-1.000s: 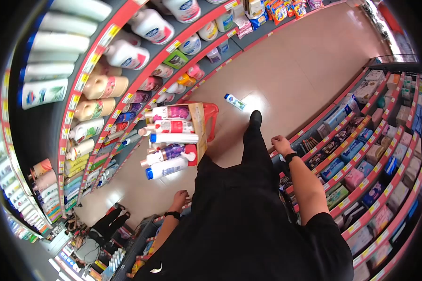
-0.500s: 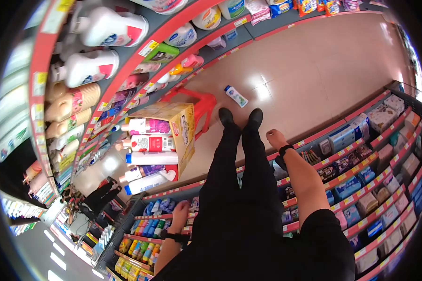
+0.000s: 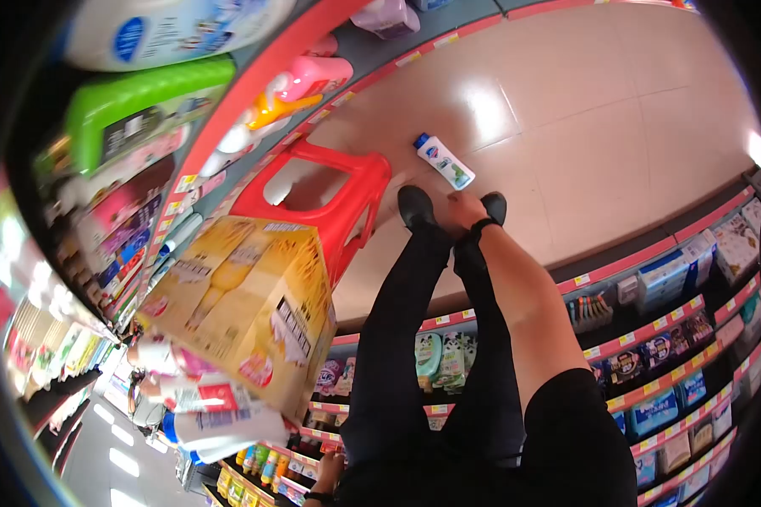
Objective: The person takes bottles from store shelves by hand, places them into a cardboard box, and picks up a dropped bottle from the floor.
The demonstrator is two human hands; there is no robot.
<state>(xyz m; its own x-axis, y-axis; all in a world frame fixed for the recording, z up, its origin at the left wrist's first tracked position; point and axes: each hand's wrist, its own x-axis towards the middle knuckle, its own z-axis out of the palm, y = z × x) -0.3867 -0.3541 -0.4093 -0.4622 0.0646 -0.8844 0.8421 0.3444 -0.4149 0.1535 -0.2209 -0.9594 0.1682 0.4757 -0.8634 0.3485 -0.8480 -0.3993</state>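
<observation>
A white bottle with a blue cap (image 3: 445,162) lies on the tiled floor just beyond my shoes. My right hand (image 3: 463,211) is stretched down between the shoes, nearest to that bottle, with a gap visible between them; its fingers are too small and blurred to read. Low in the view, beside my left thigh, my left hand (image 3: 330,470) hangs partly cut off by dark clothing, its fingers unclear. A yellow cardboard box (image 3: 249,296) stands at the left by a red plastic stool (image 3: 325,198), with white bottles (image 3: 228,427) showing at its open side.
Shelves with a green container (image 3: 144,106) and pink and orange bottles curve along the upper left. More shelves with packaged goods (image 3: 655,412) run along the right and behind my legs. The tiled floor (image 3: 583,144) stretches ahead.
My view has moved lower and closer to the floor bottle, the stool and the box. My right hand has moved down toward the bottle, and my left hand has dropped toward the lower edge.
</observation>
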